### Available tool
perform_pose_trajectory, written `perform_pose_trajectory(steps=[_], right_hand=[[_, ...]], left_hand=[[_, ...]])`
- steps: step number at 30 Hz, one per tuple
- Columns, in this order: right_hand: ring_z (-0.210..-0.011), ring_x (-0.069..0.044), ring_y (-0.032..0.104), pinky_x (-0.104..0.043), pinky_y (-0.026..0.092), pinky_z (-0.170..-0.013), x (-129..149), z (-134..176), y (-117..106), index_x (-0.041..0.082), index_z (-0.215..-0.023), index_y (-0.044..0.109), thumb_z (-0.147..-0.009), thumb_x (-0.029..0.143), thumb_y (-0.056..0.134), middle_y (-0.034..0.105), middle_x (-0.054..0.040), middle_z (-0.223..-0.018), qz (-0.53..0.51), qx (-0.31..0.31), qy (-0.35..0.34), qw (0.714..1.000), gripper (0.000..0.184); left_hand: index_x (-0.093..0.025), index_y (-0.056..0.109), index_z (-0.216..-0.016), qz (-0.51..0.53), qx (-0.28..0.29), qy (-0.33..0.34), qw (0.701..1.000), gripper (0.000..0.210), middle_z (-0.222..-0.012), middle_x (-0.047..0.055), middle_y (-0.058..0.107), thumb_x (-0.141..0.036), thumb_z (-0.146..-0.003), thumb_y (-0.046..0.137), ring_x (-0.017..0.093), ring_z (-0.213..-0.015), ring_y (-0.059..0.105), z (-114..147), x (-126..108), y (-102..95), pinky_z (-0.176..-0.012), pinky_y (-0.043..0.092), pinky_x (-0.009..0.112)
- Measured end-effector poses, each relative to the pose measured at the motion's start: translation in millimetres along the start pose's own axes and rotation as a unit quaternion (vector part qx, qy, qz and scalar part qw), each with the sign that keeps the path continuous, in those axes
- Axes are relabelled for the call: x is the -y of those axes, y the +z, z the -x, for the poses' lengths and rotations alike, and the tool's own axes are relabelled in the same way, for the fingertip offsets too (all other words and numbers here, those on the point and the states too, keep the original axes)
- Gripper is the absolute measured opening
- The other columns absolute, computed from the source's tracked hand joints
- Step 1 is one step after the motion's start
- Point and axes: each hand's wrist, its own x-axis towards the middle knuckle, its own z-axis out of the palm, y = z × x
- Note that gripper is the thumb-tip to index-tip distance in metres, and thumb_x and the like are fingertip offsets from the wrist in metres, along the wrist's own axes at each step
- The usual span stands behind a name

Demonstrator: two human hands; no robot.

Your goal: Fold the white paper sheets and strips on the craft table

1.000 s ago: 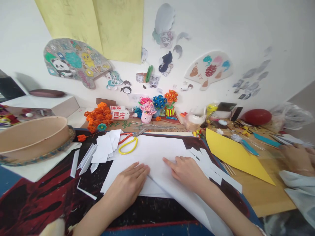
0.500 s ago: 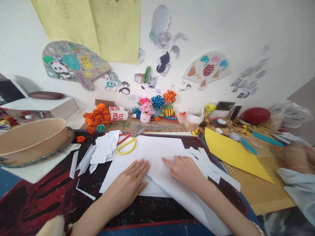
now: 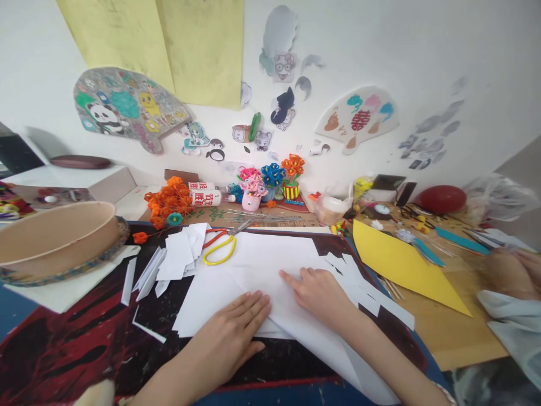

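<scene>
Under both hands lies a large sheet of white paper [image 3: 207, 299], its right part curling over toward the table's front edge. My left hand [image 3: 239, 324] rests flat on the sheet, fingers stretched out and close to the paper's near edge. To the right, my right hand [image 3: 319, 290] presses the paper with its index finger extended and the other fingers bent; nothing shows in its grasp. Scissors [image 3: 233, 239] with red and yellow handles lie at the sheet's far left edge. Cut white paper pieces [image 3: 180, 256] are stacked beside them, and more rectangular pieces [image 3: 369, 301] lie past my right hand.
A round beige basin [image 3: 54, 237] stands at the left. Orange craft flowers [image 3: 169, 200] and small flower pots [image 3: 251, 202] line the back by the wall. Yellow card [image 3: 401, 270] lies on the right, near another person's blurred hands [image 3: 511, 270].
My left hand has slid right and toward me across the paper, uncovering a faint crease. My right hand stays in nearly the same place.
</scene>
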Motion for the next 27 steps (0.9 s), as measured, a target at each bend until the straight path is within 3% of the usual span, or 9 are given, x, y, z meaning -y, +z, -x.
perform_pose_trajectory(steps=[5,10,21,27], right_hand=[[-0.075,-0.020,0.064,-0.028,0.038,-0.059,0.7,-0.2,-2.6,0.025,-0.137,0.048,-0.089,0.017,0.051,0.068,-0.0099,-0.087,0.003,0.007,-0.002,1.000,0.048],[-0.074,-0.020,0.064,-0.029,0.039,-0.058,1.7,0.0,-2.2,0.025,-0.136,0.048,-0.088,0.018,0.054,0.068,-0.0091,-0.086,0.001,-0.001,0.001,1.000,0.049],[-0.070,-0.020,0.064,-0.028,0.038,-0.055,0.3,0.2,3.8,0.025,-0.134,0.050,-0.087,0.016,0.055,0.067,-0.0075,-0.082,0.010,-0.024,-0.001,1.000,0.049],[-0.070,-0.021,0.065,-0.029,0.038,-0.055,2.1,0.2,2.0,0.025,-0.133,0.052,-0.087,0.016,0.055,0.067,-0.0077,-0.081,0.008,-0.028,0.003,1.000,0.048]], left_hand=[[-0.016,0.034,-0.144,-0.010,0.026,0.001,1.000,0.051,-0.146,0.011,0.037,-0.022,-0.094,0.045,0.023,-0.134,0.037,-0.9,-0.1,-6.1,-0.110,0.038,0.039],[-0.014,0.037,-0.142,-0.016,0.017,0.004,1.000,0.051,-0.145,0.012,0.039,-0.024,-0.093,0.049,0.025,-0.133,0.039,-0.7,-3.0,-6.3,-0.109,0.038,0.039],[-0.013,0.033,-0.144,0.056,0.046,0.032,0.997,0.057,-0.145,0.009,0.040,-0.023,-0.091,0.051,0.022,-0.133,0.039,-4.6,-29.2,-10.9,-0.111,0.036,0.034],[-0.015,0.049,-0.134,0.073,0.018,0.028,0.997,0.042,-0.134,0.009,0.055,-0.031,-0.096,0.043,0.022,-0.124,0.052,-12.7,-24.9,-15.5,-0.109,0.039,0.036]])
